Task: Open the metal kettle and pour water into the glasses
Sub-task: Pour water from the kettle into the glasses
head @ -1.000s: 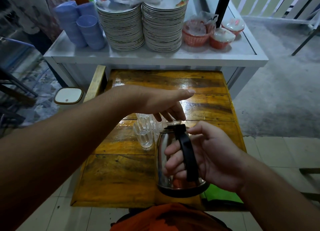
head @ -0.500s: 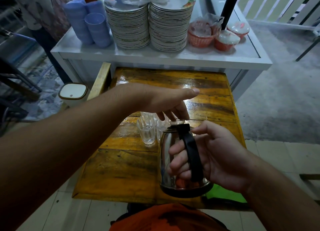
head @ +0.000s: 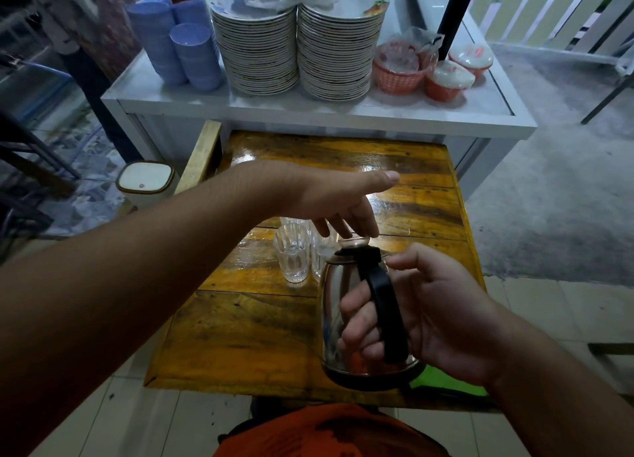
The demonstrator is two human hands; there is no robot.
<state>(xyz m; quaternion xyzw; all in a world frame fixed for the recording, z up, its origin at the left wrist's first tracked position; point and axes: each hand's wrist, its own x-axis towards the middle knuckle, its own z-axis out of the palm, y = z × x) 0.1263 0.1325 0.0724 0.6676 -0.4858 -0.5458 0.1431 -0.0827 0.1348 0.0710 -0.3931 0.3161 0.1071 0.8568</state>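
Early stage: right hand wrapped around black handle of shiny steel kettle on yellow wooden table, left hand loosely spread with fingertips on its lid knob, lid apparently unopened, clear ribbed glasses just behind look empty, pouring all left.

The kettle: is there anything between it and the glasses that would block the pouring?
Nothing visible does. The kettle, held by the right hand, stands just in front of the glasses. Only the left hand hovers above, fingers at the lid knob.
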